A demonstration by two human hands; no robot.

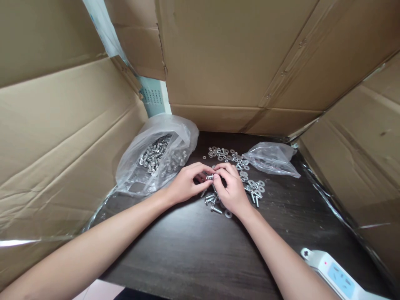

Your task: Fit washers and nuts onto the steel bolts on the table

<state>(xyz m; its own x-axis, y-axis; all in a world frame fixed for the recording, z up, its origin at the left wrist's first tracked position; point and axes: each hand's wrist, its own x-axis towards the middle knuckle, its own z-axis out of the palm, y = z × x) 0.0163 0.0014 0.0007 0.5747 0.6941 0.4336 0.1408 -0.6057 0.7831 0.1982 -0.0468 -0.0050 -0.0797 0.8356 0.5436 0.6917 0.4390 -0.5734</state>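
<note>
Both hands meet over the middle of the dark table (pixel 187 246), pinching one small silver bolt (pixel 209 177) between them. Thumb and fingers of my left hand (pixel 190 181) are closed around the bolt's left end. My right hand (pixel 230 187) is closed at its other end, where the fingertips cover most of it. Whether a washer or nut sits on the bolt is too small to tell. Loose bolts (pixel 215 209) lie just below the hands. Washers (pixel 261 183), nuts and more bolts spread behind and to the right of my right hand.
A clear plastic bag (pixel 187 125) holding many bolts (pixel 154 156) stands open at the left. Another clear bag (pixel 271 158) lies crumpled at the right. Cardboard walls (pixel 231 54) enclose the back and both sides. A white power strip (pixel 340 275) is at the lower right.
</note>
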